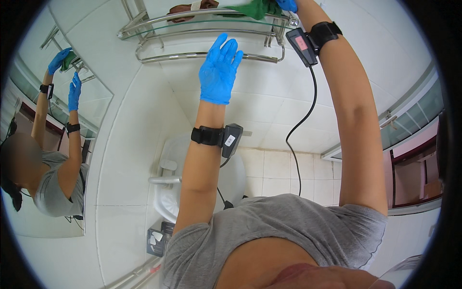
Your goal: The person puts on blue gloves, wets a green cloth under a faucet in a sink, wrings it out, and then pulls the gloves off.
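My right hand, in a blue glove and partly cut off by the top edge, is on a green cloth at the right end of a glass shelf with metal rails. The wall mirror also shows this hand gripping the cloth. Lower down, my left hand, gloved in blue too, is held palm up with its fingers apart and nothing in it. Its fingers overlap the metal towel bar under the shelf; whether they touch it I cannot tell. A brown cloth with a white tag lies on the shelf.
Beneath my left arm is a white washbasin with a metal tap. A dark tray with white pieces sits beside it. A black cable hangs from the device on my right wrist. Glass door panels stand at right.
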`<state>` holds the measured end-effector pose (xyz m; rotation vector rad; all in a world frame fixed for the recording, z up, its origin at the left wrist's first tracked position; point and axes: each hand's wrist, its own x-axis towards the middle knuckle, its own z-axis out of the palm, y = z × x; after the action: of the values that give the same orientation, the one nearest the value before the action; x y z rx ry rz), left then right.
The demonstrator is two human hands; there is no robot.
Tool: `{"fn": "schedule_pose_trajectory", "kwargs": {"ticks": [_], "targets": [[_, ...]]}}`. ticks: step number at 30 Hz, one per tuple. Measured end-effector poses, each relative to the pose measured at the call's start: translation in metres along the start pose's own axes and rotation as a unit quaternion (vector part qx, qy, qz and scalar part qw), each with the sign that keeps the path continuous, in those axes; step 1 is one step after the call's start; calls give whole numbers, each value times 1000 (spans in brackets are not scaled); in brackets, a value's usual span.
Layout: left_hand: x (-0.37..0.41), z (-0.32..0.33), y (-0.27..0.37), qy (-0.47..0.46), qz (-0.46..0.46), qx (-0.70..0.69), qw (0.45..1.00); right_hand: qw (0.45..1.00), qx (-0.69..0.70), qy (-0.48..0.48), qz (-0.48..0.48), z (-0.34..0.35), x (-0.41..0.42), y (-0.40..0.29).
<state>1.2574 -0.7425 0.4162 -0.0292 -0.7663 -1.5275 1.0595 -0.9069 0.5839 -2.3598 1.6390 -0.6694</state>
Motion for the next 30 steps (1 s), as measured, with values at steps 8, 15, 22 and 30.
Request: {"fn": "schedule_pose_trajectory", "kwargs": {"ticks": [8,15,22,30], "targets": [[-6,-8,-8,11,-9,21,1000,907,-416,35,-51,25,44,41],[-8,2,-18,8,-20,106,994,964,-122,229,-50,8,-21,-16],[-37,7,-16,0,-34,154,988,826,500,143,-218,66,-189,-70],[-104,-15,-38,55,-56,196,977,502,859,-97,4,187,-280,-57]]}}
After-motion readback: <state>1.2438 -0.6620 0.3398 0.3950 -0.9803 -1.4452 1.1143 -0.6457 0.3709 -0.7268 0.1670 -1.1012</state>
